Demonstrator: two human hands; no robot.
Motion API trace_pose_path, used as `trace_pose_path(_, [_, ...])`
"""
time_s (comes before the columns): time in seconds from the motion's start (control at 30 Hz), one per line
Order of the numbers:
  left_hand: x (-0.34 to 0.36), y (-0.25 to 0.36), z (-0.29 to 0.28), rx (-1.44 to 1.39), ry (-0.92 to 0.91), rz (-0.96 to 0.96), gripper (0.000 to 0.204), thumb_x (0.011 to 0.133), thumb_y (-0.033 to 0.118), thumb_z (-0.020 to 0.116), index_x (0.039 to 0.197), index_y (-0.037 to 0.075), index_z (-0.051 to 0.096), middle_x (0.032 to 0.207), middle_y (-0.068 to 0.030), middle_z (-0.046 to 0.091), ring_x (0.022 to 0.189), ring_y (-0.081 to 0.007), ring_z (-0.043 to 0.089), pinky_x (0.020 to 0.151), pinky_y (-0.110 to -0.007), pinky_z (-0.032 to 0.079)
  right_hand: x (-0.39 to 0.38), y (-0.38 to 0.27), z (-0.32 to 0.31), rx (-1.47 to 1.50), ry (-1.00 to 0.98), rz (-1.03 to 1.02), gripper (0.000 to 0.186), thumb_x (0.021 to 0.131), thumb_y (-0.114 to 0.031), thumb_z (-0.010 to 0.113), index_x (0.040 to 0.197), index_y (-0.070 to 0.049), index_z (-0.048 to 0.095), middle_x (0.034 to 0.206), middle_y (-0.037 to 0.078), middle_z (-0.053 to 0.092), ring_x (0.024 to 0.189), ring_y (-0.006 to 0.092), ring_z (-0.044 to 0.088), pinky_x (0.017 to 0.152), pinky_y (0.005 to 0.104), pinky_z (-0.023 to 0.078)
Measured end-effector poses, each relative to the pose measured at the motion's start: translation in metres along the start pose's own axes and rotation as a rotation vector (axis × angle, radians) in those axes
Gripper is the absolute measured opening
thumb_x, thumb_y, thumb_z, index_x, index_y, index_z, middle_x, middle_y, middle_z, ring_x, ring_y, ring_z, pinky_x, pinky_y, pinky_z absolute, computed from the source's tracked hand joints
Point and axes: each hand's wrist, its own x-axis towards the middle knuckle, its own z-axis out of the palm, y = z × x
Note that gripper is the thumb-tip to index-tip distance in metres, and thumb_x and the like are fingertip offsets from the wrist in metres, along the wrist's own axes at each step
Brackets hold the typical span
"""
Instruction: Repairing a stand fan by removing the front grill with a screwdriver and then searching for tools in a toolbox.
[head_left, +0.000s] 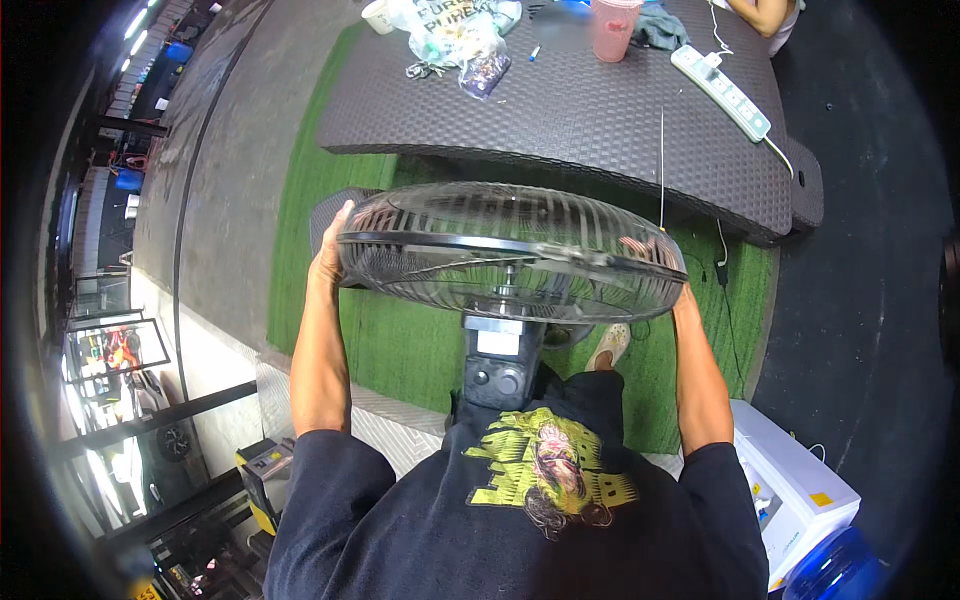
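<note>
A black electric fan (510, 250) stands upright close in front of my body. Its round wire cage has a dark rim band, and the motor housing (497, 362) with its knobs faces me. At the cage's left edge, my left hand (332, 250) presses round the rim with its fingers pointing up. On the opposite side my right hand (684, 298) holds the cage edge; the wires partly hide its fingers. Inside the cage the blades look blurred.
Beyond the fan is a dark woven table (560, 130) bearing a plastic bag (450, 35), a pink cup (615, 30) and a white power strip (720, 92). Green turf (400, 350) lies below. A white box-shaped appliance (800, 490) stands at lower right; another person's arm (765, 15) shows at top right.
</note>
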Motion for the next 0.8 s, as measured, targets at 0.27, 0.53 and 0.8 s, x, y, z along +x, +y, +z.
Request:
trace_pose_path(0.27, [-0.001,-0.057,0.019,1.55,0.222,0.66,0.069,0.085,0.059,0.042,0.117,-0.001,0.053,0.112,-0.0146,0.06,0.1,-0.0239,0.057,0.087,-0.038,0.045,0.037,0.035,-0.052,-0.055,0.114,0.015,0.031,0.091,-0.035,0.051,0.095,-0.004,0.057,0.084,0.006,0.063,0.069,0.0135,0.06,0.06,0.0279,0.051])
trace_pose_path(0.53, [0.007,-0.069,-0.001,1.568,0.179,0.947,0.075,0.085,0.066,0.035,0.121,0.001,0.05,0.113,-0.0123,0.058,0.102,-0.0229,0.056,0.089,-0.037,0.044,0.006,-0.009,-0.029,-0.342,0.167,-0.258,0.03,0.09,-0.029,0.053,0.105,-0.003,0.053,0.1,0.014,0.061,0.094,0.0221,0.061,0.069,0.0404,0.056])
trace_pose_path(0.8, [-0.008,-0.092,0.003,1.748,-0.086,1.016,0.094,0.066,0.066,0.065,0.131,0.002,0.04,0.125,-0.0136,0.05,0.112,-0.0256,0.051,0.097,-0.04,0.042,-0.066,-0.095,0.069,-0.289,-0.262,-0.568,0.042,0.072,-0.013,0.076,0.084,-0.013,0.036,0.109,0.022,0.06,0.104,0.0253,0.057,0.093,0.0397,0.044])
